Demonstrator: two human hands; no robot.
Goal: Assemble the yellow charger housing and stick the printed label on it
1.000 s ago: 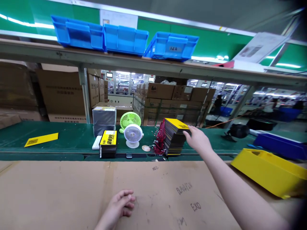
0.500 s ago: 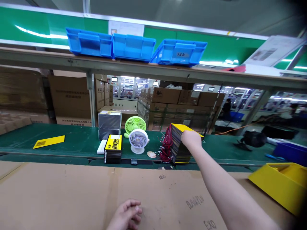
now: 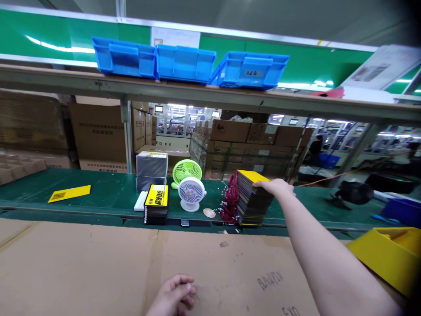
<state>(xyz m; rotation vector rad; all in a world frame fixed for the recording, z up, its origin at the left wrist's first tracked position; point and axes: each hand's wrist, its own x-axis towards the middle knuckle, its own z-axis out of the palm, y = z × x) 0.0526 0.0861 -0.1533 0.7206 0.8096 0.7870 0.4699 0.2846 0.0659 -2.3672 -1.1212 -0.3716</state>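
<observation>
My right hand [image 3: 275, 187] reaches out to the tall stack of black-and-yellow tags [image 3: 251, 199] on the green belt [image 3: 98, 193] and rests on its top right edge, fingers curled over the top card. Red strings [image 3: 229, 202] hang off the stack's left side. My left hand [image 3: 173, 297] lies on the cardboard sheet [image 3: 98, 267] near the bottom edge, fingers loosely curled, holding nothing that shows.
A smaller tag stack [image 3: 156, 204], a white fan [image 3: 191, 194], a green fan [image 3: 183, 170] and a wrapped grey block [image 3: 151, 170] stand left of the tall stack. A lone yellow card [image 3: 69, 193] lies far left. A yellow bin [image 3: 391, 254] sits right. Blue bins [image 3: 184, 66] line the shelf.
My right hand moved from the stack's near side up onto its top right edge. The view shifted slightly left and down. My left hand stayed put.
</observation>
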